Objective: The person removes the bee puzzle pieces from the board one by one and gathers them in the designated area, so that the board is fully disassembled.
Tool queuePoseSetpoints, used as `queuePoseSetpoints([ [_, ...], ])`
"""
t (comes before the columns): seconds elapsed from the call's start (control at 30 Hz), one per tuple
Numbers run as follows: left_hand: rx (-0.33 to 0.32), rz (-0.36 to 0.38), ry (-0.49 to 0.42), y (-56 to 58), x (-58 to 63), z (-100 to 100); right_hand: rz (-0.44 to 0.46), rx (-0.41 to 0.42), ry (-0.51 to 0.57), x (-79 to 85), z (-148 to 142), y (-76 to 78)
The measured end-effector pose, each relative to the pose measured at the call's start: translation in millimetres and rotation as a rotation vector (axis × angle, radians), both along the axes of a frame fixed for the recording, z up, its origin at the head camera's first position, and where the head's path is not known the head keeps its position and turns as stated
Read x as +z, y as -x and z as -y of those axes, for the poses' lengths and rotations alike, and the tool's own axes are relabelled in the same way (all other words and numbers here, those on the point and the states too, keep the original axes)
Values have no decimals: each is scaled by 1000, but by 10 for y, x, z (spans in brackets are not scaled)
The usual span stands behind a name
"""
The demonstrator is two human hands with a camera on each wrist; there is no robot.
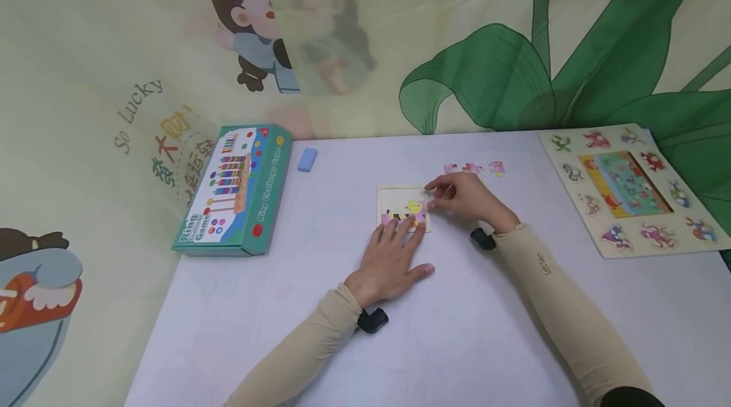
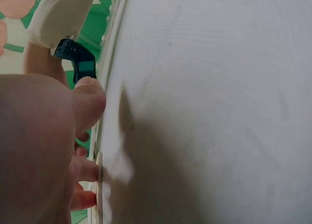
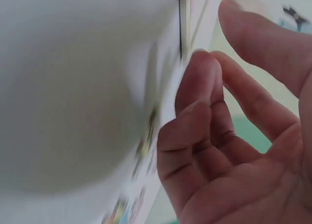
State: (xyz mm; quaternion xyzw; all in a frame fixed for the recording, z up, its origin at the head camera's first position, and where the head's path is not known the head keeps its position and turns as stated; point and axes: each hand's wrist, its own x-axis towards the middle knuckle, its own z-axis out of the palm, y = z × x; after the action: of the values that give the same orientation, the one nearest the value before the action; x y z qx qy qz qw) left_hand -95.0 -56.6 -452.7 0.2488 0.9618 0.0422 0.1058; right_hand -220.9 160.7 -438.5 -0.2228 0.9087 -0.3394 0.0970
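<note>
A small square puzzle frame (image 1: pixel 394 194) lies on the white table, its upper part bare and pink, yellow and black pieces (image 1: pixel 414 207) along its lower part. My left hand (image 1: pixel 388 267) rests over the frame's near edge with fingers stretched out; the fingertips (image 2: pixel 87 199) show right at that edge in the left wrist view. At the frame's right side, my right hand (image 1: pixel 465 196) has its index fingertip by the upper right corner. In the right wrist view its fingers (image 3: pixel 195 82) are loosely bent, the thumb stands apart, and nothing shows between them.
Several loose pink puzzle pieces (image 1: pixel 471 167) lie behind my right hand. To the left stand a green game box (image 1: pixel 223 185) and a small blue block (image 1: pixel 307 160). A large wooden animal puzzle board (image 1: pixel 628 204) occupies the right side. A printed curtain (image 1: pixel 365 45) hangs behind the table.
</note>
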Motion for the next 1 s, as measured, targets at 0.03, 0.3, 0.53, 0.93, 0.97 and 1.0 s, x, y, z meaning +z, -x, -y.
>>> queuePoseSetpoints([
  [0.03,-2,-5,0,3,1,-4,9,15,-6,-10,52,-5],
  [0.3,-13,-5,-5,13,-17,-15,11,-3,-60,-37,245,-48],
  [0.53,-3,8,14,7,-25,-8,27,-1,-29,-56,275,-44],
  [0.93,4,11,8,3,-42,-20,34,11,71,-110,238,-57],
  [0.97,4,13,8,3,-41,-19,33,9,79,-114,230,-56],
  [1.0,4,14,6,4,-40,-19,29,4,86,-117,220,-52],
])
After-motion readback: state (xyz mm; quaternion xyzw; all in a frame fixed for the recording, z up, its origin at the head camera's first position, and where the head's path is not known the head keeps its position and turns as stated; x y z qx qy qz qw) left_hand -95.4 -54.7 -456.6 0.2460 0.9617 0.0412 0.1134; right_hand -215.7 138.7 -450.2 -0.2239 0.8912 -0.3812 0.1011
